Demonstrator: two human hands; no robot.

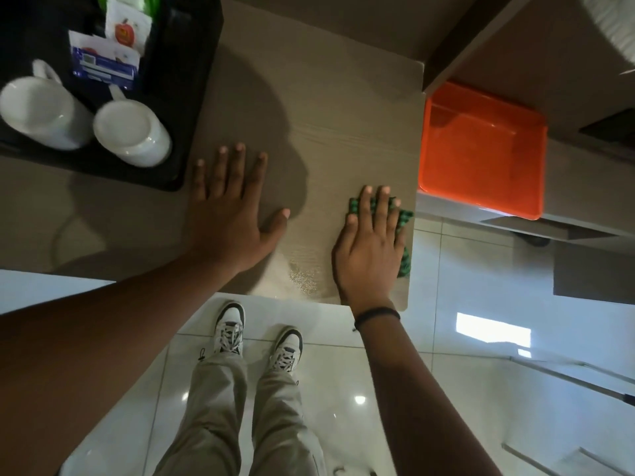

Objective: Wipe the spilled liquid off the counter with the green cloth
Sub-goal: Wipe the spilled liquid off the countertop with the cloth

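Observation:
My right hand [372, 242] lies flat on the green cloth [405, 221], pressing it onto the wood-grain counter [326, 108] near its right front corner. Only the cloth's far and right edges show around my fingers. A wet, glistening patch of spilled liquid [304, 278] sits just left of that hand, close to the counter's front edge. My left hand [230, 207] rests palm-down on the counter with fingers spread and nothing in it, to the left of the spill.
A black tray [187, 97] at the back left holds two upturned white cups [132, 132] and tea sachets [103, 60]. An orange bin [481, 149] stands beyond the counter's right edge. Glossy white floor tiles and my shoes lie below the front edge.

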